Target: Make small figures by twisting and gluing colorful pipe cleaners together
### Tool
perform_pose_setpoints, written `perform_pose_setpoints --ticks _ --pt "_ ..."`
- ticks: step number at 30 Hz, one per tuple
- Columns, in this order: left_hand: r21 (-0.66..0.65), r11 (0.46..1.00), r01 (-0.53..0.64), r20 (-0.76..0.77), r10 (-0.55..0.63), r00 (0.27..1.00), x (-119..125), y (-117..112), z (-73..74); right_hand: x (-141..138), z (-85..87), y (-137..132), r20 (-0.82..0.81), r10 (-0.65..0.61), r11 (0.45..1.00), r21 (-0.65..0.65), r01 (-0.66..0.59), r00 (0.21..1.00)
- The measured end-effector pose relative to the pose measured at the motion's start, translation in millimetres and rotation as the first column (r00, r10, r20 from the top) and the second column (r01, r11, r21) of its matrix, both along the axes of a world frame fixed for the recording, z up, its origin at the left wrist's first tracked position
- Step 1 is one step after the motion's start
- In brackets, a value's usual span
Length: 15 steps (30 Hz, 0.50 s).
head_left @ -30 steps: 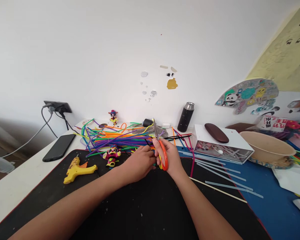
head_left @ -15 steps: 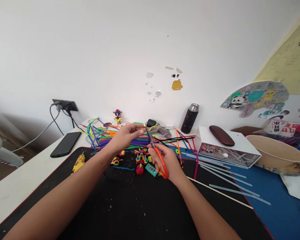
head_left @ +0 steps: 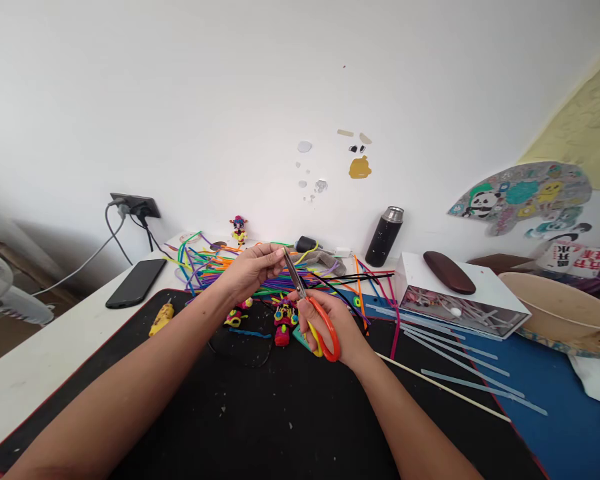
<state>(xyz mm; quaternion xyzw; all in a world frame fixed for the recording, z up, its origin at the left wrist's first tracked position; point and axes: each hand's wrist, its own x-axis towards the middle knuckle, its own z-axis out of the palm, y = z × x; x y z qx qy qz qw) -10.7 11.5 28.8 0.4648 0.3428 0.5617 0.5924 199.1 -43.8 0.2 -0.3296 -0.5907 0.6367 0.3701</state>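
Threading fingers through the scissors (head_left: 314,313), right hand (head_left: 336,331) is aiming near-shut blades at left hand (head_left: 251,268), pinched on something indiscernible.

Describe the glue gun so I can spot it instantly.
Start at the black mat; follow its left edge toward the black phone. The glue gun lies just short of it, plain yellow and pistol-shaped, unlike the multicoloured figurines to its right.

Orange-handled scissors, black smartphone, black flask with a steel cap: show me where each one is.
Orange-handled scissors (head_left: 330,325), head view, on the orange handle loop.
Black smartphone (head_left: 136,283), head view, middle of its screen.
Black flask with a steel cap (head_left: 384,240), head view, on its dark body.
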Motion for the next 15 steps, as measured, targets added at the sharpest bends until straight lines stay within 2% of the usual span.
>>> perform_pose_setpoints --ticks 4,6,9,11,13,15 --pt "-0.022 0.998 -0.057 0.083 0.059 0.995 -2.5 3.9 3.7 0.2 -3.1 1.1 -0.003 0.032 0.999 0.002 -0.032 0.999" --pt "-0.002 0.994 -0.107 0.075 0.107 0.991 -6.2 5.3 6.7 1.3 -4.4 2.8 0.012 0.026 1.000 -0.005 -0.026 1.000" --pt "0.071 0.987 -0.145 -0.044 0.148 0.988 -10.7 4.6 9.4 7.3 -3.5 7.4 0.095 -0.039 0.999 -0.001 0.039 0.995" --pt "0.105 0.986 -0.126 -0.152 0.141 0.978 -10.7 2.2 9.3 14.4 -0.7 11.0 0.248 -0.137 0.988 0.110 0.112 0.959" --pt "0.119 0.989 -0.085 -0.253 0.113 0.961 -7.6 -1.3 8.4 22.0 3.3 14.1 0.466 -0.310 0.923 0.356 0.146 0.828" --pt "0.122 0.992 -0.024 -0.357 0.066 0.932 -2.7 -5.5 7.8 28.3 7.3 16.0 0.640 -0.451 0.844 0.532 0.065 0.622"
